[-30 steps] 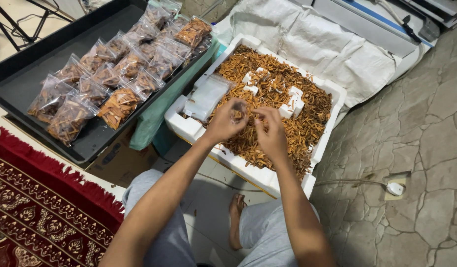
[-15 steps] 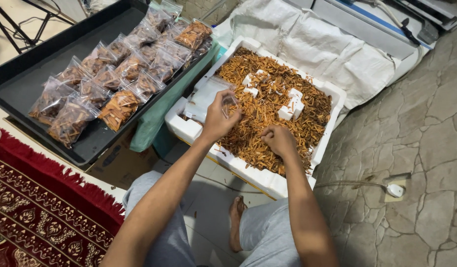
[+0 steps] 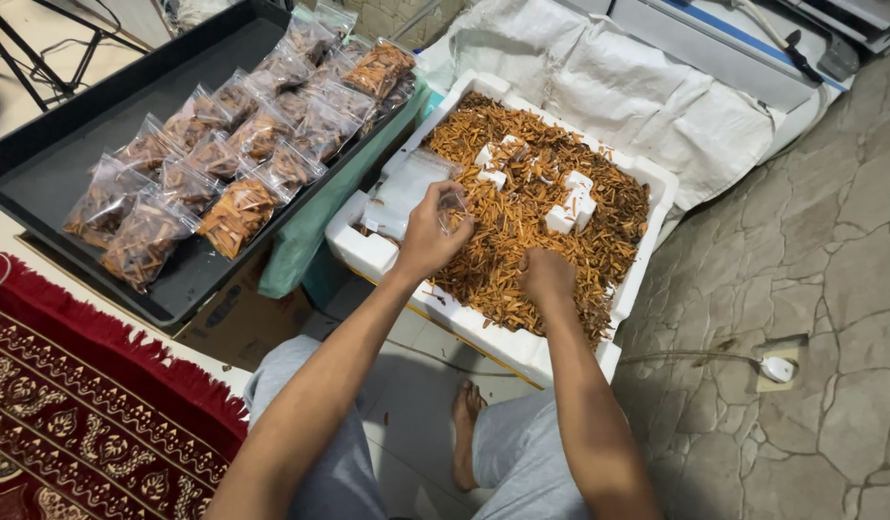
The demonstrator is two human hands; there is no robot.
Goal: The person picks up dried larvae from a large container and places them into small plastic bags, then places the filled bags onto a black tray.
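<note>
Orange-brown dried snack sticks [image 3: 522, 231] fill the white foam box [image 3: 368, 252] at frame centre. Left hand [image 3: 427, 236] pinches a small clear plastic bag [image 3: 451, 204] at the box's left side. Right hand [image 3: 546, 277], curled into a loose fist, rests on the sticks. Filled clear packets [image 3: 235, 214] lie on the black tray [image 3: 69, 154], upper left.

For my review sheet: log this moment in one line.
left hand: holds clear bag | right hand: down in orange sticks | foam box | tray: filled bags
</note>
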